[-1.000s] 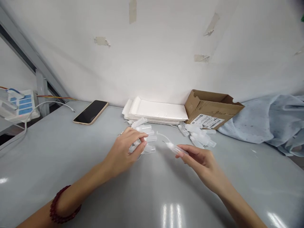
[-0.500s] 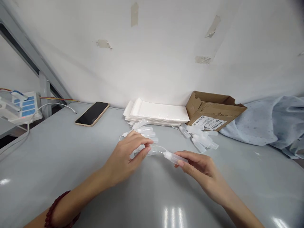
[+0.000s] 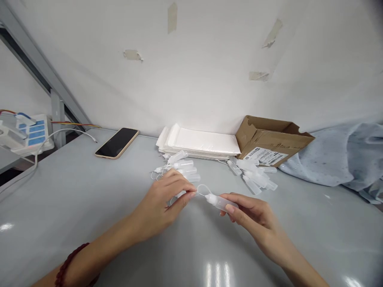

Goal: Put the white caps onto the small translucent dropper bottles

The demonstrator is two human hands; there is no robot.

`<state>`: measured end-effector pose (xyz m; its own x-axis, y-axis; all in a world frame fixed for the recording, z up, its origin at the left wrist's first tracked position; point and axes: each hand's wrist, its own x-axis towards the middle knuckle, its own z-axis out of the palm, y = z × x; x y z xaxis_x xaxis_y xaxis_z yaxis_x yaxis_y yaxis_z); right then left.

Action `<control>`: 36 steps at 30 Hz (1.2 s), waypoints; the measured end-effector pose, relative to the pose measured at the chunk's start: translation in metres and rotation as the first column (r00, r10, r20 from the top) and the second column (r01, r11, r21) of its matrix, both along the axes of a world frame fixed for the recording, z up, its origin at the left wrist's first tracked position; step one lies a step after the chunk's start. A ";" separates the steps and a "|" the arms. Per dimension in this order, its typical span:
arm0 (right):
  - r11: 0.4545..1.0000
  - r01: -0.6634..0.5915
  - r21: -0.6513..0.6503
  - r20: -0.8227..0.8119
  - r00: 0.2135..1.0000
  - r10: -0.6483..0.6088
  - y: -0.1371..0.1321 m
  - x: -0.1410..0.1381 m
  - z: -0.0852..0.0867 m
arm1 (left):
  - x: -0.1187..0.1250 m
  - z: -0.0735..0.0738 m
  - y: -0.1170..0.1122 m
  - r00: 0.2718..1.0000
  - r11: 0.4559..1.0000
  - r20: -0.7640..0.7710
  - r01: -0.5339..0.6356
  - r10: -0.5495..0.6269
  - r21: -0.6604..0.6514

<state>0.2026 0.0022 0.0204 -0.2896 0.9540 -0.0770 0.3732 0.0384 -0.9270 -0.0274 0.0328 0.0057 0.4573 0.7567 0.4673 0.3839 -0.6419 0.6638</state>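
Note:
My right hand (image 3: 259,221) holds a small translucent needle-tip squeeze bottle (image 3: 220,202) between thumb and fingers. Its thin metal needle points left. A thin tether (image 3: 204,185) arcs from the bottle's neck to the pinched fingertips of my left hand (image 3: 167,199), which grip the small cap at the needle's tip. The fingertips mostly hide that cap. Just behind my left hand lies a group of similar bottles (image 3: 184,164), one partly covered by the hand. A second pile of bottles (image 3: 257,177) lies to the right, beyond my right hand.
White padded envelopes (image 3: 206,141) are stacked against the wall, beside an open cardboard box (image 3: 272,139). Pale blue fabric (image 3: 326,155) lies at the right. A phone (image 3: 117,143), a white cable (image 3: 72,130) and a power strip (image 3: 37,131) are at the left.
My left fingertips have moved slightly right and down, to the needle's tip. The tether now bends in a higher loop. The bottle stays almost in place in my right hand.

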 end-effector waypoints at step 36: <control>0.999 0.012 0.043 0.051 0.999 -0.014 -0.001 0.001 0.002 | 0.001 0.004 -0.002 0.999 0.999 -0.030 0.039 -0.038 0.035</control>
<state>0.2040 0.0010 0.0229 -0.2738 0.9605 -0.0501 0.4205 0.0726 -0.9044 -0.0267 0.0305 0.0099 0.4998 0.7211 0.4798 0.3772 -0.6799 0.6289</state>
